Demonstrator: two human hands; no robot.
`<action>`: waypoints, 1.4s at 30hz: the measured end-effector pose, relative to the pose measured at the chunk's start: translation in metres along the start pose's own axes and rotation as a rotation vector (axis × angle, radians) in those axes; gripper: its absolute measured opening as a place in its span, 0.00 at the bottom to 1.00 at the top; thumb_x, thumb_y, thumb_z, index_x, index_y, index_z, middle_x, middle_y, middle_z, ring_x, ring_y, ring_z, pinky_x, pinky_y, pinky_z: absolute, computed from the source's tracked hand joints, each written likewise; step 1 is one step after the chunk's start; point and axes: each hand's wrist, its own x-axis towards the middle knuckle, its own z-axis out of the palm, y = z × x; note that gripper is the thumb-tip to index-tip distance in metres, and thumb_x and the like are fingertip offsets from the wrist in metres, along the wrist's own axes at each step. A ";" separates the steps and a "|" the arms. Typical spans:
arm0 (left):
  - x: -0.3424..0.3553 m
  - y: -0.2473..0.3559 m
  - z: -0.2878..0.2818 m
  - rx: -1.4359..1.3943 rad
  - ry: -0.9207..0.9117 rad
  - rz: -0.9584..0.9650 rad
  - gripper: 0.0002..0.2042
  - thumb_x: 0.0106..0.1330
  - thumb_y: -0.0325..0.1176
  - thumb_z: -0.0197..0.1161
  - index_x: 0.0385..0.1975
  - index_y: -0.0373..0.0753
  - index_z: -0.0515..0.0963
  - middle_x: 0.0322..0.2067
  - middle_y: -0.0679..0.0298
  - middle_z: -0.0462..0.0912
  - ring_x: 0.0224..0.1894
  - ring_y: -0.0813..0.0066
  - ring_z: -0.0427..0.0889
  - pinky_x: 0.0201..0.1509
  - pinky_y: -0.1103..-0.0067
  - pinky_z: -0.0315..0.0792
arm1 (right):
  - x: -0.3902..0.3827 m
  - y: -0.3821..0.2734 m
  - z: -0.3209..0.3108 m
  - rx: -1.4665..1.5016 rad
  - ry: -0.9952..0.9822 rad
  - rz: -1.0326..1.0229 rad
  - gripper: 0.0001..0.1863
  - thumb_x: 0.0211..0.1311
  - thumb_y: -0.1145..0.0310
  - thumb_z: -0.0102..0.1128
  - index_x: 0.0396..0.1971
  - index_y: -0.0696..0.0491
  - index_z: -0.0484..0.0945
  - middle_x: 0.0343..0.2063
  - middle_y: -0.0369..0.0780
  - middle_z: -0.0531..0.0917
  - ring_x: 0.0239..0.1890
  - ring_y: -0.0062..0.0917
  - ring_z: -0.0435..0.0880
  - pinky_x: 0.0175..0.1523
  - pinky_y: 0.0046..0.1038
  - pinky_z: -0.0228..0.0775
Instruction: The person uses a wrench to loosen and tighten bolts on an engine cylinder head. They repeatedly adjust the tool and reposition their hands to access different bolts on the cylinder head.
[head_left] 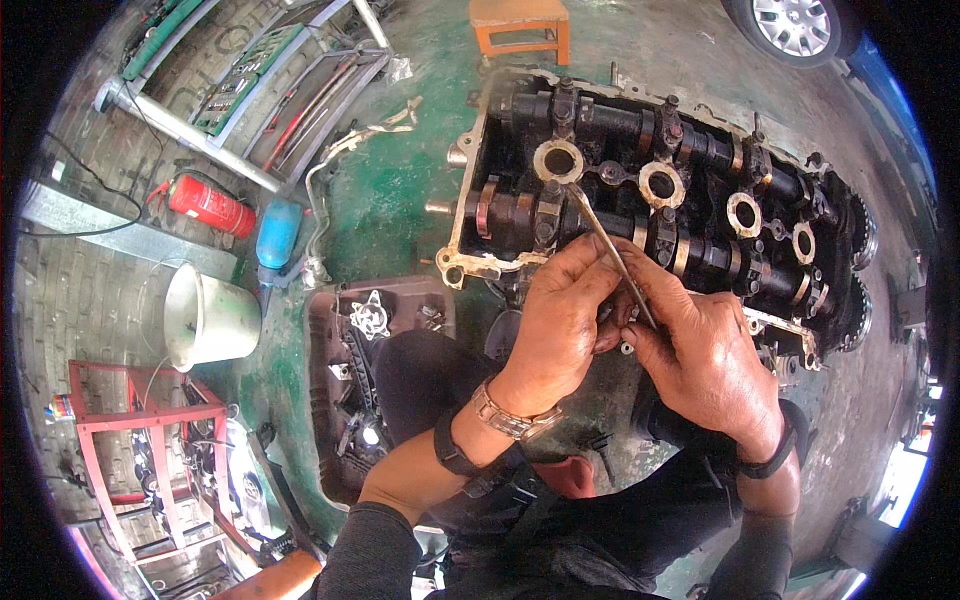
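An oily engine cylinder head [700, 140] with two camshafts and four pale round seals [661, 204] spans the upper right. My left hand [560, 330] and my right hand [715, 370] come together at its near edge, both closed on a long thin metal rod [604, 232]. The rod slants up to the leftmost seal [535, 163], where its tip lies just below the ring. My right thumb presses along the rod's lower part. Small dark parts show between my fingers, too hidden to name.
Left are a tray of parts [322, 420], white bucket [215, 320], fire extinguisher [210, 205], blue container [280, 235], red metal frame [150, 415] and tool rack [150, 125]. An orange stool [519, 22] and car wheel [790, 25] stand beyond the engine; my legs [620, 520] are below.
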 end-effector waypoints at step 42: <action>0.000 0.005 0.004 -0.002 0.012 -0.032 0.09 0.76 0.35 0.53 0.42 0.37 0.77 0.19 0.70 0.71 0.15 0.87 0.63 0.16 0.88 0.53 | -0.004 -0.003 -0.009 0.143 0.255 0.109 0.25 0.58 0.82 0.57 0.59 0.62 0.71 0.21 0.42 0.80 0.25 0.21 0.78 0.35 0.24 0.71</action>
